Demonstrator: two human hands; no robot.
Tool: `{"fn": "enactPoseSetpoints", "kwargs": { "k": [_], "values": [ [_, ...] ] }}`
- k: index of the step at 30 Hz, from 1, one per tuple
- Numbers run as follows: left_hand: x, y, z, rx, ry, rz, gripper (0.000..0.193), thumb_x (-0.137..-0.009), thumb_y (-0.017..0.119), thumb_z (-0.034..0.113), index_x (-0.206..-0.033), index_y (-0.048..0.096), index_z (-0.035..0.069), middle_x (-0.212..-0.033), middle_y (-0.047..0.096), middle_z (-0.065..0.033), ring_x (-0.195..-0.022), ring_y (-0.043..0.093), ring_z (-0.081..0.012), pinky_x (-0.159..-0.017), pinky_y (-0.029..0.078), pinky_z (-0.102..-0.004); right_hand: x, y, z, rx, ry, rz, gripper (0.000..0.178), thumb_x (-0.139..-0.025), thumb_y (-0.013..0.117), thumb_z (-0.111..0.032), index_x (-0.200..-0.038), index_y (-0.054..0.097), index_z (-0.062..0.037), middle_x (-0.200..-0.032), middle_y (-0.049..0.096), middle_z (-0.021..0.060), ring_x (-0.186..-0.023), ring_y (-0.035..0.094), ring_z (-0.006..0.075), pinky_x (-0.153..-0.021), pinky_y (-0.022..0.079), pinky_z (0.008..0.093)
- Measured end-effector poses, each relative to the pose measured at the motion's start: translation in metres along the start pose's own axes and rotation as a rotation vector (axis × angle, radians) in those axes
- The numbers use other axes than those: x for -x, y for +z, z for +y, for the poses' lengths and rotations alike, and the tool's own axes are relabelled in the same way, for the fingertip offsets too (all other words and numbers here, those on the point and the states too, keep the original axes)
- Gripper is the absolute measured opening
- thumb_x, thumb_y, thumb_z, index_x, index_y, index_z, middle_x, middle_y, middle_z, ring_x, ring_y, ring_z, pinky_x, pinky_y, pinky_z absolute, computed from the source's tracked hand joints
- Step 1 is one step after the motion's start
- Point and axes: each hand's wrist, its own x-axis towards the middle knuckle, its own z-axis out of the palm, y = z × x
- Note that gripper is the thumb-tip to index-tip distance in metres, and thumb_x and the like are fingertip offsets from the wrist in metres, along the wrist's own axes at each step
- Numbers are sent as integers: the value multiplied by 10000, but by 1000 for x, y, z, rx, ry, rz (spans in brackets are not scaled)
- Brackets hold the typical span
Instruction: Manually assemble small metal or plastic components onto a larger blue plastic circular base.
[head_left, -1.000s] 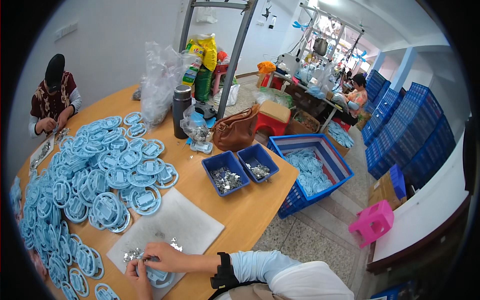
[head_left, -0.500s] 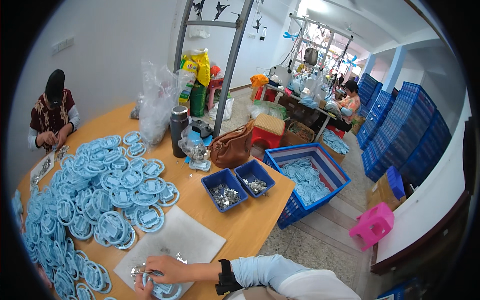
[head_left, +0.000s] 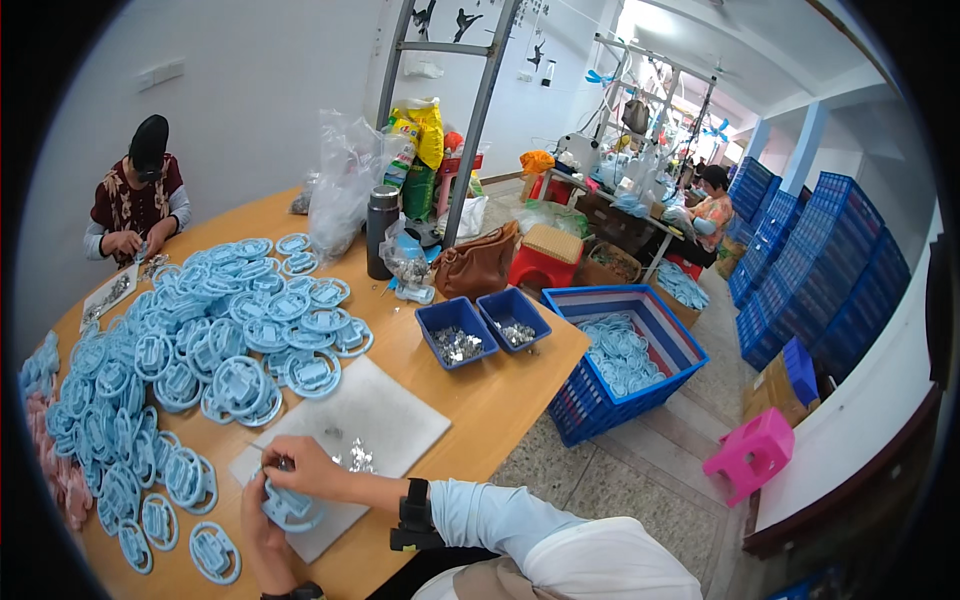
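Note:
At the near edge of the table, my left hand (head_left: 257, 522) is closed on the side of a light-blue round plastic ring piece (head_left: 292, 510). The piece is tilted up over the corner of a pale square pad (head_left: 385, 400). My right hand (head_left: 308, 468) bends over the top of the same piece, its fingers pinched together. Something small and dark shows between those fingers, too hidden to name. Small shiny metal clips (head_left: 356, 456) lie scattered on the pad beside my right wrist. A large heap of matching light-blue ring pieces (head_left: 240, 385) spreads over the table to the left.
Two blue trays (head_left: 457, 335) of metal parts stand beyond the pad, near a brown bag (head_left: 476, 262) and a dark flask (head_left: 381, 232). Pink pieces (head_left: 62, 465) lie far left. A blue crate (head_left: 625, 365) stands right of the table. Another person (head_left: 140, 205) works across it.
The view has shifted, bringing more of my left hand and forearm into sight. The held ring piece is now raised and tilted, where it lay flatter before.

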Motion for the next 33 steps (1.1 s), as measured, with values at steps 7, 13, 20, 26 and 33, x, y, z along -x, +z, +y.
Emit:
{"fn": "enactPoseSetpoints", "kwargs": {
  "k": [7, 13, 20, 26, 33],
  "values": [
    [21, -10, 17, -42, -120, -127, 278, -930, 493, 259, -1095, 582, 54, -969, 652, -63, -831, 647, -165, -703, 546, -302, 22, -23, -25, 187, -114, 75, 113, -716, 651, -80, -799, 608, -17, -720, 577, 79, -609, 540, 154, -542, 421, 277],
    [42, -37, 19, -58, -157, -138, 303, -944, 481, 285, -1110, 581, 52, -1000, 653, -78, -892, 638, -187, -773, 531, -343, 48, -15, -38, 420, -122, -140, 119, -711, 661, -98, -796, 603, -39, -775, 587, 93, -694, 582, 235, -620, 463, 326],
    [26, -44, 12, -53, -229, -125, 290, -962, 475, 300, -1059, 597, 56, -933, 643, -44, -812, 628, -152, -660, 551, -329, 38, -11, -20, 518, -235, -152, 167, -689, 652, -47, -852, 621, -46, -801, 608, 87, -690, 585, 218, -613, 464, 314],
    [48, -36, 28, -78, -199, -118, 305, -959, 487, 304, -1042, 581, 26, -913, 630, -58, -753, 641, -155, -549, 558, -321, 29, 12, -54, 596, -52, -280, 152, -723, 654, -107, -857, 645, -35, -808, 602, 106, -718, 594, 290, -652, 474, 369],
    [48, -34, 32, -159, -165, -171, 308, -973, 442, 270, -1087, 571, 15, -969, 639, -64, -819, 647, -149, -631, 562, -307, 24, 18, -53, 649, -129, -399, 140, -741, 636, -118, -850, 638, -31, -813, 588, 109, -747, 603, 306, -662, 480, 391]
  ]
}}
